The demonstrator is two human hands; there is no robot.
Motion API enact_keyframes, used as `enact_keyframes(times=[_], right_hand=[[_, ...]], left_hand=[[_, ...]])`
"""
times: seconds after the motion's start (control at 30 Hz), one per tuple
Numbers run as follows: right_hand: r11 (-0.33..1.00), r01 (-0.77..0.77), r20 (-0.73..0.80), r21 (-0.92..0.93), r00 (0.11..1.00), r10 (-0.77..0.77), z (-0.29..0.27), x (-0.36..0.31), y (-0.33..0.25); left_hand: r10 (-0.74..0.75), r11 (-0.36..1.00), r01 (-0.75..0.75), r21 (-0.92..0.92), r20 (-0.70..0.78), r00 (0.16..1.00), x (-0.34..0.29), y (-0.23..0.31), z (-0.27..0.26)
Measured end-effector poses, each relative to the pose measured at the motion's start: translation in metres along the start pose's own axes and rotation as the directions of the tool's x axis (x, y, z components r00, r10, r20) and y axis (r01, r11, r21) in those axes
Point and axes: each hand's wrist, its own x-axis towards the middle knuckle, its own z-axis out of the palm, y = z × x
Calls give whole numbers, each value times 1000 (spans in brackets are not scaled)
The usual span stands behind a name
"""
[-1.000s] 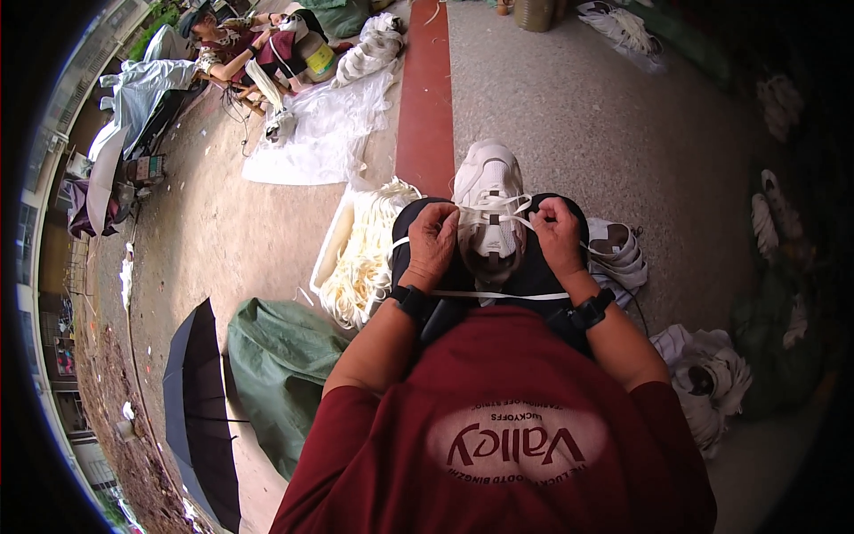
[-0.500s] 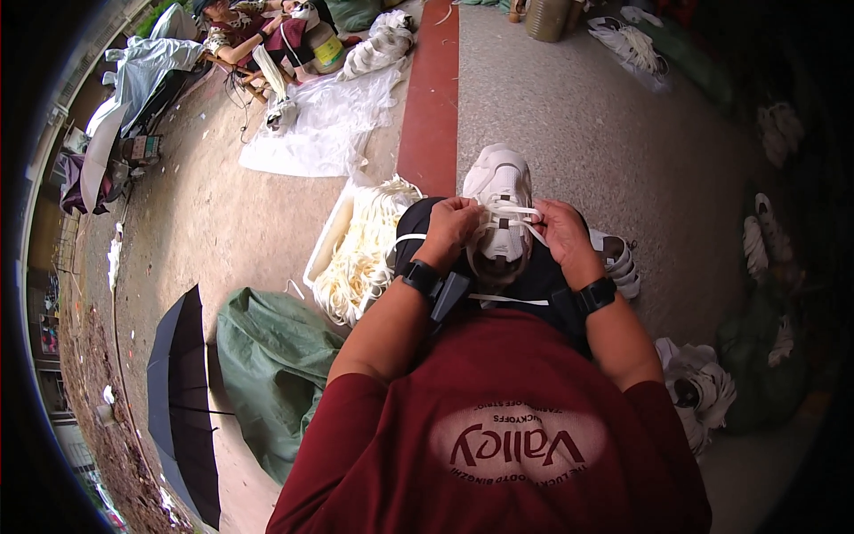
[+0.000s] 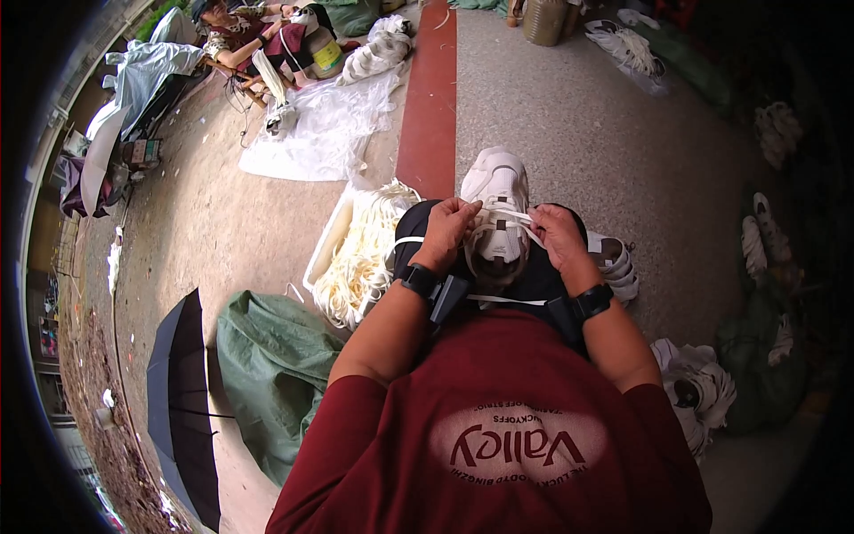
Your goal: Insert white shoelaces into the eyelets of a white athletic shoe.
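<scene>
A white sneaker (image 3: 495, 173) rests between my knees, toe pointing away from me. White shoelace (image 3: 505, 214) crosses over its tongue. At the left side of the shoe, my left hand (image 3: 451, 230) is closed, thumb and forefinger pinching the lace. My right hand (image 3: 558, 233) pinches the lace at the shoe's right side, fingers bent together. A stretch of lace spans between the two hands. The shoe's dark opening faces me, and another piece of lace hangs across my lap.
Left of my knee stands a white box (image 3: 326, 245) heaped with cream laces (image 3: 369, 254). A green cloth (image 3: 267, 356) and a black umbrella (image 3: 185, 400) lie nearer left. Another sneaker (image 3: 616, 265) is beside my right knee. A seated person (image 3: 245, 44) works at the far left by plastic sheeting (image 3: 311, 147).
My right hand has shifted slightly left, closer to the shoe's middle. My left hand stays near the same spot, still pinching lace.
</scene>
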Motion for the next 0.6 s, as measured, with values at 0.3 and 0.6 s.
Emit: enact_keyframes(times=[0.3, 0.6], right_hand=[[1000, -3, 7, 11, 1000, 3, -1, -4, 1], [1000, -2, 21, -11, 1000, 2, -3, -2, -1]], left_hand=[[332, 861, -211, 462, -196, 923, 15, -16, -7], [105, 985, -131, -110, -216, 971, 3, 2, 7]])
